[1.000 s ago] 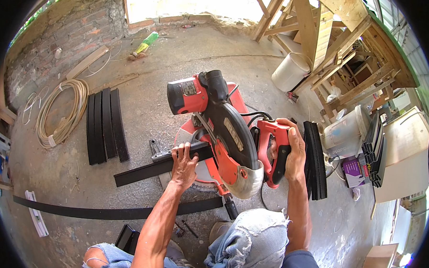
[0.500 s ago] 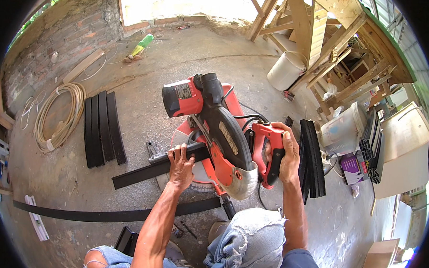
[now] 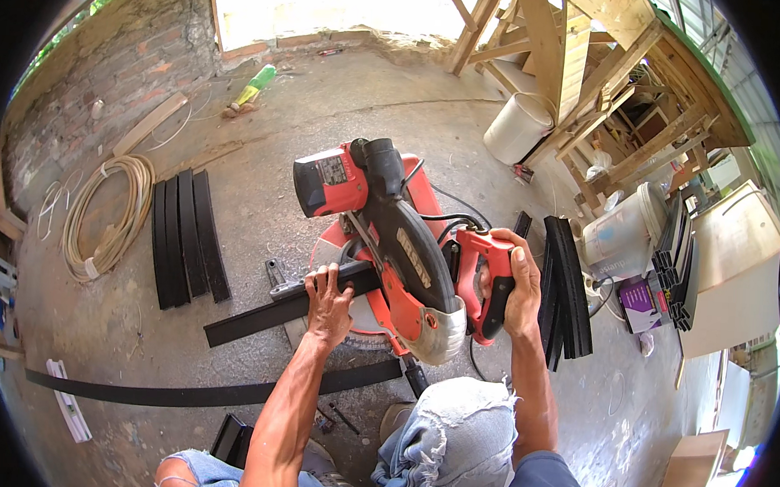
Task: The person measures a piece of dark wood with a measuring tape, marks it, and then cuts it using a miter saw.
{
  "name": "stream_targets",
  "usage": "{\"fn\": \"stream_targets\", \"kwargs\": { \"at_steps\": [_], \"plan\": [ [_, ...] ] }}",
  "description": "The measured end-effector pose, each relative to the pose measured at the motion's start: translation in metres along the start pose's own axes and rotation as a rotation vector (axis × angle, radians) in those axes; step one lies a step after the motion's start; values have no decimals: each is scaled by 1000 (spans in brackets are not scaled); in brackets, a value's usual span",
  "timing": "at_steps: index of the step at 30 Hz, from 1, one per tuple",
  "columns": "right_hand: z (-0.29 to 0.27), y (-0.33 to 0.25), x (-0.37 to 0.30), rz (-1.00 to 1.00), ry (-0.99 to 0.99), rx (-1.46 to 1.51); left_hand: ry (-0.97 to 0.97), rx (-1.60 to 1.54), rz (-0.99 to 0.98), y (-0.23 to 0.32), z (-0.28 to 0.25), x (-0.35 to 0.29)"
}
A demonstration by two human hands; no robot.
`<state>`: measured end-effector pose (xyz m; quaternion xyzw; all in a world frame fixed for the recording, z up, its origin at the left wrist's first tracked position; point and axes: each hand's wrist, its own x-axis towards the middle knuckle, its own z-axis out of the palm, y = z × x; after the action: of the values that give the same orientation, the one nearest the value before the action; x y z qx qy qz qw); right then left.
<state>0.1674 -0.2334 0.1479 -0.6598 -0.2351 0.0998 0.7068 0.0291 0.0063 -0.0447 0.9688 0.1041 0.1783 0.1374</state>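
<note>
A red and black miter saw [image 3: 407,253] stands on the floor in front of me, its blade hidden by the guard. Across its base, against the fence, lies a black bar [image 3: 260,317] that sticks out to the left. My left hand [image 3: 328,309] grips this bar just left of the saw head, fingers bent over its far edge. Wrapped around the saw's red and black handle [image 3: 494,305] is my right hand [image 3: 520,288]; the trigger is covered by its fingers. A long black strip [image 3: 201,394] runs along the floor on my side of the saw.
Black pieces [image 3: 190,239] lie side by side at left, near a coiled hose [image 3: 104,218]. More black bars [image 3: 566,290] lie right of the saw. Beyond them are a bucket [image 3: 626,228], a purple box [image 3: 640,304] and a white bin [image 3: 519,129] by timber framing.
</note>
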Motion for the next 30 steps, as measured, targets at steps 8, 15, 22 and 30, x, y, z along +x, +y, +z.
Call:
{"fn": "stream_targets", "kwargs": {
  "at_steps": [8,15,22,30],
  "plan": [
    [-1,10,-13,-40,1,7,18,-12,9,-1,0,0],
    [-8,36,-33,-84,18,61,63,13,36,-3,0,0],
    [4,-2,-1,9,29,-58,25,36,20,-4,0,2],
    [12,-29,29,59,-20,-39,5,34,8,-1,-1,0]
  ]
}}
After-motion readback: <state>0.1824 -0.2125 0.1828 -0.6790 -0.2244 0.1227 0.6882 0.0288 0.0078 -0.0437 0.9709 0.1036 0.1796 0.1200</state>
